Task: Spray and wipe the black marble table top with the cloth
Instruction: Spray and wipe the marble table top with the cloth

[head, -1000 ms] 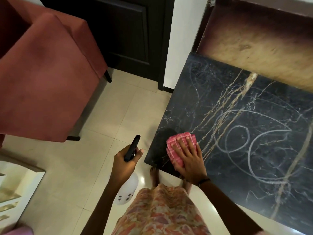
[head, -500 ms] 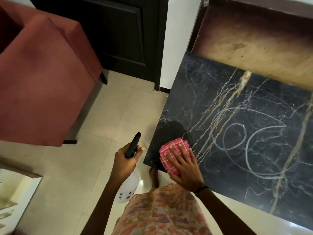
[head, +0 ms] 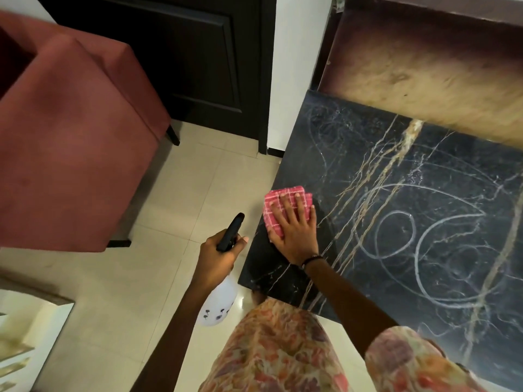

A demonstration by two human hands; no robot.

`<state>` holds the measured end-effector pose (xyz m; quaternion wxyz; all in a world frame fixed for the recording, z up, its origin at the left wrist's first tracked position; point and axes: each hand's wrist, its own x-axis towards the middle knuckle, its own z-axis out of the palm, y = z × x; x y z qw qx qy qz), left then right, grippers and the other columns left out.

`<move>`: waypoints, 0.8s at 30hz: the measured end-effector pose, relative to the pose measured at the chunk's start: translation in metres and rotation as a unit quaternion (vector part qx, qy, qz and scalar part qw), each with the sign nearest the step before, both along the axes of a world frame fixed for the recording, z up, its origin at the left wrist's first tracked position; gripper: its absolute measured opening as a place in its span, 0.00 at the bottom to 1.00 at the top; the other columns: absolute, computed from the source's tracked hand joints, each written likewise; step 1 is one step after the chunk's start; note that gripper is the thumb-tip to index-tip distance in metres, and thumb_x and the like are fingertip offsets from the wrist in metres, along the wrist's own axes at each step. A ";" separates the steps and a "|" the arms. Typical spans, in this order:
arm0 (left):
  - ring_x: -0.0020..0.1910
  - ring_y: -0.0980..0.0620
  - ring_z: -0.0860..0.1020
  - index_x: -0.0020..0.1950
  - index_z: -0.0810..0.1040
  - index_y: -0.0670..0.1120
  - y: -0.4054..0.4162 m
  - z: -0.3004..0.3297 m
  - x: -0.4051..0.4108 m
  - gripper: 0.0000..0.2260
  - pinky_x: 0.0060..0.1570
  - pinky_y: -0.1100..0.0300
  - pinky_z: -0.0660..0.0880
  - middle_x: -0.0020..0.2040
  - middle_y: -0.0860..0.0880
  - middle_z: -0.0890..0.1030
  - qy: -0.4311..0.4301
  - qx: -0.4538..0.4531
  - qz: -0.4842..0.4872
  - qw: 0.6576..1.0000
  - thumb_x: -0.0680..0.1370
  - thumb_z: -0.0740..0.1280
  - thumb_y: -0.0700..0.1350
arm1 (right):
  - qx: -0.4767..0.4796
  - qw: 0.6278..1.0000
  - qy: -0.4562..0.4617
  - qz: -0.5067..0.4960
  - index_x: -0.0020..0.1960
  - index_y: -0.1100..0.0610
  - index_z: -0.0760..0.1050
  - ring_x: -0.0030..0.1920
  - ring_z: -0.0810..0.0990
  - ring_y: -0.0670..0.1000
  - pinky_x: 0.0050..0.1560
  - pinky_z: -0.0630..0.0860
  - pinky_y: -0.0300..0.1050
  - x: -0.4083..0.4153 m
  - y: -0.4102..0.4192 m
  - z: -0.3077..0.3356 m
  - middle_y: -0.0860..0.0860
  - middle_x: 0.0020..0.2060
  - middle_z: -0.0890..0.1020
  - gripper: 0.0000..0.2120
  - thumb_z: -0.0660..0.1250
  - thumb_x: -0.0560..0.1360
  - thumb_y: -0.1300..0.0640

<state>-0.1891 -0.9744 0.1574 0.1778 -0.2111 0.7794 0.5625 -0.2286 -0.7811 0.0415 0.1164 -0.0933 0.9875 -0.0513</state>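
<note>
The black marble table top (head: 424,222) with gold veins and pale smear marks fills the right side. A folded pink checked cloth (head: 276,206) lies near its left edge. My right hand (head: 294,227) presses flat on the cloth with straight fingers. My left hand (head: 216,257) grips the neck of a white spray bottle (head: 219,304) with a black trigger head (head: 230,232), held over the floor just left of the table's near corner.
A red upholstered chair (head: 70,151) stands to the left on the cream tiled floor (head: 169,222). A dark door (head: 184,52) and a white wall strip lie behind. A brown wooden panel (head: 424,66) borders the table's far edge. A mirror-like surface (head: 25,335) sits bottom left.
My right hand slid the cloth from near the table's front corner farther up along the left edge. The left hand with the bottle stayed about where it was.
</note>
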 end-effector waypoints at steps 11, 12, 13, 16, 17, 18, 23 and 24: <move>0.18 0.57 0.67 0.44 0.77 0.39 0.032 0.000 -0.045 0.09 0.22 0.67 0.69 0.30 0.43 0.73 0.002 0.016 -0.010 1.000 0.75 0.70 0.45 | 0.022 0.990 0.001 0.139 0.76 0.47 0.53 0.76 0.51 0.59 0.71 0.51 0.65 0.036 0.090 0.002 0.54 0.75 0.59 0.32 0.50 0.76 0.34; 0.18 0.57 0.68 0.44 0.77 0.40 0.033 0.000 -0.048 0.08 0.23 0.67 0.69 0.30 0.44 0.73 0.002 0.015 -0.009 1.000 0.75 0.70 0.45 | 0.030 0.993 -0.006 0.112 0.76 0.47 0.52 0.76 0.49 0.59 0.72 0.50 0.65 0.021 0.097 0.002 0.54 0.75 0.58 0.32 0.48 0.77 0.34; 0.18 0.57 0.68 0.42 0.77 0.42 0.034 0.000 -0.052 0.07 0.23 0.67 0.69 0.30 0.44 0.73 0.002 0.017 -0.007 1.000 0.75 0.70 0.45 | 0.038 0.995 -0.013 0.087 0.77 0.47 0.51 0.76 0.49 0.60 0.72 0.50 0.66 0.003 0.101 0.002 0.55 0.76 0.58 0.33 0.45 0.77 0.33; 0.18 0.57 0.68 0.41 0.76 0.46 0.033 -0.002 -0.060 0.05 0.22 0.66 0.69 0.31 0.43 0.73 0.002 0.024 0.009 1.000 0.75 0.70 0.45 | 0.027 0.999 -0.021 0.024 0.76 0.47 0.50 0.76 0.51 0.61 0.72 0.48 0.67 -0.049 0.089 0.004 0.55 0.76 0.57 0.32 0.44 0.76 0.33; 0.18 0.57 0.67 0.41 0.77 0.46 0.032 -0.002 -0.063 0.05 0.22 0.66 0.69 0.31 0.43 0.73 0.004 0.024 0.014 1.000 0.75 0.70 0.45 | 0.020 1.000 -0.021 0.010 0.76 0.47 0.51 0.75 0.53 0.62 0.71 0.47 0.67 -0.064 0.079 0.004 0.55 0.76 0.58 0.32 0.46 0.76 0.34; 0.18 0.57 0.67 0.41 0.77 0.46 0.032 -0.002 -0.066 0.05 0.22 0.66 0.69 0.31 0.43 0.72 0.006 0.022 0.018 1.000 0.75 0.70 0.45 | 0.014 1.000 -0.018 0.002 0.76 0.47 0.53 0.75 0.54 0.62 0.70 0.48 0.68 -0.075 0.066 0.005 0.56 0.75 0.59 0.32 0.47 0.76 0.35; 0.18 0.54 0.66 0.43 0.77 0.40 0.038 -0.001 -0.078 0.08 0.23 0.63 0.69 0.29 0.44 0.71 0.016 0.000 0.028 0.999 0.75 0.70 0.44 | -0.008 0.997 0.008 0.072 0.74 0.47 0.57 0.74 0.57 0.63 0.70 0.49 0.71 -0.061 0.013 0.002 0.56 0.74 0.63 0.32 0.50 0.74 0.35; 0.19 0.54 0.67 0.43 0.77 0.40 0.040 0.000 -0.080 0.08 0.23 0.62 0.69 0.29 0.44 0.71 0.017 -0.001 0.027 0.999 0.75 0.70 0.44 | -0.015 0.995 0.004 0.095 0.74 0.47 0.58 0.74 0.56 0.63 0.70 0.49 0.70 -0.047 0.012 0.002 0.56 0.74 0.64 0.32 0.51 0.74 0.35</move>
